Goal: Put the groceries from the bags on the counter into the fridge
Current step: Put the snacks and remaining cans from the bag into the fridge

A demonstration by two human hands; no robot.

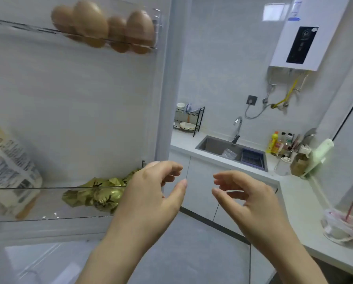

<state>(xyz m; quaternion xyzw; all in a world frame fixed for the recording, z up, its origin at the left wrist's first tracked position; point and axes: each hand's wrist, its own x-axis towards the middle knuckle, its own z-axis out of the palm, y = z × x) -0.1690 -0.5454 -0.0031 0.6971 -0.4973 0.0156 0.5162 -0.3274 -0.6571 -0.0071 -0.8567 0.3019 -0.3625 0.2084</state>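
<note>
The open fridge door point(89, 111) fills the left of the view. Its upper clear shelf holds several brown eggs point(101, 25). In the lower door shelf point(48, 203) lie a gold foil packet point(97, 193) and a white printed bag point(9, 171). My left hand point(151, 193) hovers just right of the gold packet, fingers loosely curled, holding nothing. My right hand point(247, 199) hangs beside it at the same height, also loosely curled and empty. A plastic bag point(339, 226) with a pink-stained container sits on the counter point(298, 206) at the right.
A sink point(231, 150) with a tap is set in the counter beyond the door. A dish rack point(188, 119) stands at the counter's far left. Bottles and utensils point(284, 144) crowd the corner. A water heater point(300, 37) hangs on the wall. Grey floor lies below my arms.
</note>
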